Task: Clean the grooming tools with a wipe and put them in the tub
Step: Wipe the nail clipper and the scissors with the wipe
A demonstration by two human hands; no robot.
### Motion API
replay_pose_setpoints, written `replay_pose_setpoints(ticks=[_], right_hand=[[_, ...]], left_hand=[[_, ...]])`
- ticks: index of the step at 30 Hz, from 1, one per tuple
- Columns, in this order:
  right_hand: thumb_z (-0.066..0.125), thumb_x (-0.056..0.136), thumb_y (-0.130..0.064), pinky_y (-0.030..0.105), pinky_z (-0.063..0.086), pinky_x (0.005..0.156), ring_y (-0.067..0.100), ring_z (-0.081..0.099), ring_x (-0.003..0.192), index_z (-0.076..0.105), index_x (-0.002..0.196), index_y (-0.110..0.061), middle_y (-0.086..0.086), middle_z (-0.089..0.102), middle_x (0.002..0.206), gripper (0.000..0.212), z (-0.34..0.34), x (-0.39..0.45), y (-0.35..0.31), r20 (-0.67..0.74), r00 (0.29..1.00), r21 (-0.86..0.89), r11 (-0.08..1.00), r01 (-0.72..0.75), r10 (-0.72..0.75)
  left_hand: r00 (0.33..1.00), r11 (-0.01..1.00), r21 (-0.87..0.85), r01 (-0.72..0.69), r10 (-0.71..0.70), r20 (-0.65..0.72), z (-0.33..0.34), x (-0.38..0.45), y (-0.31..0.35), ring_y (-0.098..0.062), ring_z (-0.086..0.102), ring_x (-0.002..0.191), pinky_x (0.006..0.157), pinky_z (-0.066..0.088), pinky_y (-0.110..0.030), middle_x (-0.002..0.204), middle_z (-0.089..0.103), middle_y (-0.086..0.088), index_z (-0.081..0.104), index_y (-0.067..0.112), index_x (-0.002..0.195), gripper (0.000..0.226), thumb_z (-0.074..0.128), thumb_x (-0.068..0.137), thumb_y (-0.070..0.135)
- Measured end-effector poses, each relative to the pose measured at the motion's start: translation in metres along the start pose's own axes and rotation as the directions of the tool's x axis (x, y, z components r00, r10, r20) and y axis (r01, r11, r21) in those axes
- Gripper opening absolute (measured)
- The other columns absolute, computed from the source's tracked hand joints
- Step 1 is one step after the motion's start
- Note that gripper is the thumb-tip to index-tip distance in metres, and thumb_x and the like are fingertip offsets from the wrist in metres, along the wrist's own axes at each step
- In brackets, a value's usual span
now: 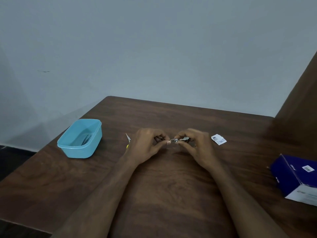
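Dark wood table [171, 194], grey wall. My left hand [147, 145] and right hand [193, 145] pinch the nail clipper [175, 140] between fingers. Tub [68, 148] left of them already holds tools; scissors [128, 138] just beside my left fingers, unwiped I judge.

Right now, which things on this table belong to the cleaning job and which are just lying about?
Job:
nail clipper, held by both hands
blue tub
scissors
wipe sachet

Lying about:
blue box

Dark wooden table [171, 186] against plain grey-blue wall [154, 48], dark floor [13, 157] at left
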State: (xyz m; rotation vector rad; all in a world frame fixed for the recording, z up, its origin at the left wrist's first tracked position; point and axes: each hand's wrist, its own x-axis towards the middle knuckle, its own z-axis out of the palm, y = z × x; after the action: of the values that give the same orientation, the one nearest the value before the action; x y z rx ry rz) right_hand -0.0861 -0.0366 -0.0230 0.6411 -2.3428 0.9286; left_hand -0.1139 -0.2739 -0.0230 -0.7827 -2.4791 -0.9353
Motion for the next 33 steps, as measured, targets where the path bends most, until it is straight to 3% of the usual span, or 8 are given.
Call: replay_pose_setpoints(ticks=[4,14,16,20,24,28,30,33], right_hand=[[0.085,0.087,-0.008,0.011,0.043,0.076,-0.003,0.065,0.084,0.079,0.094,-0.020,-0.015,0.072,0.091,0.015,0.000,0.000,-0.001,0.002,1.000,-0.011,1.000,0.024,-0.024],[0.075,0.090,-0.015,0.004,0.037,0.076,-0.001,0.056,0.078,0.076,0.094,-0.016,-0.011,0.068,0.088,0.004,0.004,0.001,0.001,-0.017,0.997,-0.098,0.993,0.069,-0.071],[0.076,0.089,-0.016,0.002,0.037,0.076,-0.001,0.055,0.078,0.076,0.093,-0.015,-0.011,0.068,0.087,0.004,0.006,0.000,0.001,-0.046,0.997,-0.098,0.993,0.059,-0.063],[0.080,0.085,-0.011,0.006,0.039,0.071,0.008,0.060,0.076,0.075,0.091,-0.017,-0.006,0.071,0.083,0.009,0.011,0.000,-0.004,-0.110,0.994,-0.107,0.994,-0.011,-0.001],[0.086,0.078,-0.004,0.012,0.040,0.065,0.009,0.060,0.066,0.072,0.083,-0.018,-0.008,0.068,0.073,0.020,0.020,0.000,-0.014,-0.189,0.980,-0.139,0.987,-0.085,0.057],[0.084,0.077,-0.008,0.017,0.047,0.062,0.006,0.061,0.063,0.070,0.079,-0.021,-0.012,0.064,0.068,0.019,0.022,0.000,-0.023,-0.235,0.967,-0.098,0.988,-0.120,0.094],[0.084,0.078,-0.010,0.028,0.052,0.063,0.005,0.062,0.063,0.070,0.080,-0.021,-0.011,0.065,0.069,0.018,0.023,0.000,-0.026,-0.253,0.963,-0.092,0.988,-0.121,0.094],[0.085,0.081,-0.015,0.030,0.055,0.063,0.004,0.065,0.063,0.071,0.081,-0.022,-0.011,0.068,0.071,0.016,0.025,0.000,-0.027,-0.307,0.942,-0.041,0.987,-0.157,0.137]], left_hand=[[0.999,0.996,0.091,0.017,-0.014,-0.031,-0.002,-0.002,0.003,0.002,0.065,0.087,0.068,0.049,-0.017,0.086,0.073,0.023,0.078,0.039,0.096,0.014,0.078,0.090,0.052],[0.999,0.994,0.103,0.026,-0.022,-0.044,0.000,-0.002,0.004,0.008,0.058,0.082,0.070,0.049,-0.024,0.089,0.071,0.022,0.073,0.038,0.097,0.012,0.075,0.093,0.049],[0.998,0.997,0.076,0.019,-0.014,-0.065,0.000,-0.003,0.005,0.010,0.056,0.082,0.070,0.049,-0.024,0.089,0.070,0.023,0.072,0.037,0.097,0.012,0.075,0.094,0.049],[0.992,0.998,-0.050,0.032,-0.038,-0.122,0.001,-0.003,0.009,-0.002,0.064,0.089,0.076,0.057,-0.037,0.095,0.072,0.023,0.071,0.036,0.098,0.009,0.072,0.097,0.045],[0.986,0.982,-0.188,0.013,-0.043,-0.158,0.008,0.002,0.009,-0.010,0.071,0.088,0.072,0.059,-0.041,0.098,0.074,0.022,0.070,0.035,0.099,0.012,0.068,0.099,0.047],[0.983,0.957,-0.291,0.020,-0.072,-0.169,0.013,0.002,0.016,-0.014,0.072,0.079,0.068,0.056,-0.037,0.095,0.074,0.016,0.067,0.029,0.099,0.012,0.066,0.103,0.041],[0.979,0.942,-0.334,0.031,-0.096,-0.181,0.012,0.002,0.019,-0.014,0.072,0.083,0.069,0.055,-0.033,0.094,0.075,0.014,0.068,0.027,0.099,0.009,0.068,0.104,0.034],[0.983,0.928,-0.369,0.049,-0.110,-0.144,0.010,0.003,0.020,-0.008,0.074,0.092,0.075,0.051,-0.019,0.093,0.077,0.014,0.074,0.023,0.096,0.007,0.072,0.101,0.027]])
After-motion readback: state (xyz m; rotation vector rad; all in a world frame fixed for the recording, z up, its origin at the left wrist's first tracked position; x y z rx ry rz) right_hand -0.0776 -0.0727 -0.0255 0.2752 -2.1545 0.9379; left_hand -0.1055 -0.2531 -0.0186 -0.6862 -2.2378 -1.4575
